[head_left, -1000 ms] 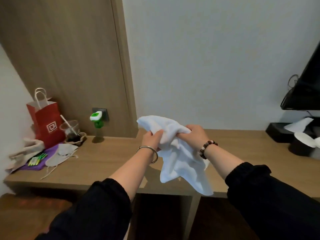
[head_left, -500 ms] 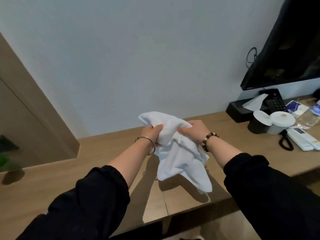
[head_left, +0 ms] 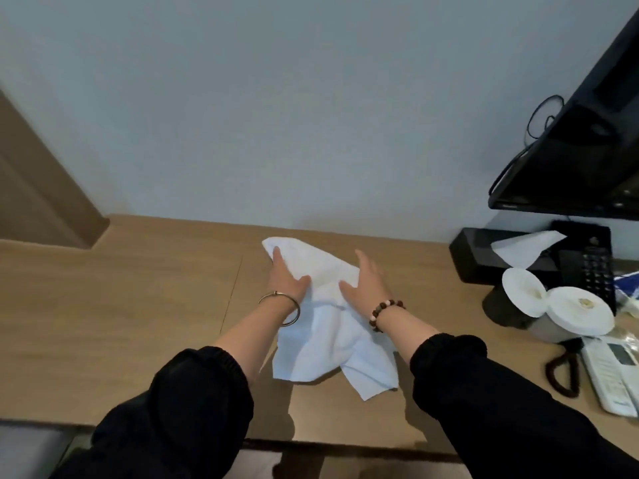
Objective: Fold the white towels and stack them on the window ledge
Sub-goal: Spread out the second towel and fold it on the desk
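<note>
Wooden desk (head_left: 121,305): crumpled white towel (head_left: 325,344); left hand (head_left: 285,278), right hand (head_left: 366,281) flat, pressing it.

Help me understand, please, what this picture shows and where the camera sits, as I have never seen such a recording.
No machine here: a person wears a camera on the head, so the view looks forward and down from their eyes. The left hand, with a metal bangle, and the right hand, with a bead bracelet, lie flat on a crumpled white towel on the wooden desk. Neither grips it. At the right stand a black tissue box, a telephone, two paper-capped cups and a white remote.
</note>
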Motion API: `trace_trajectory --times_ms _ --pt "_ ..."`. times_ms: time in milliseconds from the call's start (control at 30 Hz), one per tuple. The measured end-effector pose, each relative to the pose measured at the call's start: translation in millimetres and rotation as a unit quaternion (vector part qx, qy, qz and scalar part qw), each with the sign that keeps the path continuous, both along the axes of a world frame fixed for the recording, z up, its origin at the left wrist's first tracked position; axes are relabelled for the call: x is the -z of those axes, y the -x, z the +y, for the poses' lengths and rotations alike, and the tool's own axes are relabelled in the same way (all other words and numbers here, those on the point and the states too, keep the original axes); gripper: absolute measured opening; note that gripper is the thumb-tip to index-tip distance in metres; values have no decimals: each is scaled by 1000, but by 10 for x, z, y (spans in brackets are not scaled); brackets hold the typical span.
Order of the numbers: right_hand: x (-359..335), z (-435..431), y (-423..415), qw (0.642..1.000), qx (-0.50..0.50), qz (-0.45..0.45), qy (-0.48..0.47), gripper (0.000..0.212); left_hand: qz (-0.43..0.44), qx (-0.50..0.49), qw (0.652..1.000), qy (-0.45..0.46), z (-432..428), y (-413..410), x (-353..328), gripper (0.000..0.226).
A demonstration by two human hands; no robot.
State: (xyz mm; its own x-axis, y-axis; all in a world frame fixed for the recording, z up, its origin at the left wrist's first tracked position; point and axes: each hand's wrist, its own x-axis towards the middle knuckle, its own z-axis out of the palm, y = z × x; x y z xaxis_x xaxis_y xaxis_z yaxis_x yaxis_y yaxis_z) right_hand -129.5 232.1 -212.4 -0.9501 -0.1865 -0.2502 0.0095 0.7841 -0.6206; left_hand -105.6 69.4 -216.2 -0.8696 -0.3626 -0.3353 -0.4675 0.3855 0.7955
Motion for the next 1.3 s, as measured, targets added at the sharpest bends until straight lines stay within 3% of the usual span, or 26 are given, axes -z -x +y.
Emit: trace_trajectory --times_ms 100,200,367,467,567,733,933,1233,1300 --pt "312 -42 -125 983 -151 -11 -104 72 12 80 993 89 64 -293 280 78" --pt "608 -168 -285 966 -218 -49 -133 74 -22 113 985 131 -51 -604 604 67" --pt "876 -570 -425 951 -279 23 -134 72 -12 99 974 205 -439 -983 955 61" --pt "992 -878 -249 938 -309 88 -130 70 -40 94 935 339 -766 -943 1200 66" --pt "1062 -1182 35 934 -311 133 -115 68 -49 82 917 387 -1072 -659 1325 59" --pt "1167 -1565 394 920 -316 203 -113 62 -29 73 914 399 -1451 -337 1398 58" --pt "1236 -1590 378 919 -305 220 -119 61 -11 62 920 386 -1466 -330 1433 57" --pt "1163 -1479 -230 926 -274 215 -144 60 88 60 959 263 -1264 -852 1324 59" --pt "1182 -1437 -363 929 -265 214 -146 61 106 67 957 261 -1170 -1010 1345 76"
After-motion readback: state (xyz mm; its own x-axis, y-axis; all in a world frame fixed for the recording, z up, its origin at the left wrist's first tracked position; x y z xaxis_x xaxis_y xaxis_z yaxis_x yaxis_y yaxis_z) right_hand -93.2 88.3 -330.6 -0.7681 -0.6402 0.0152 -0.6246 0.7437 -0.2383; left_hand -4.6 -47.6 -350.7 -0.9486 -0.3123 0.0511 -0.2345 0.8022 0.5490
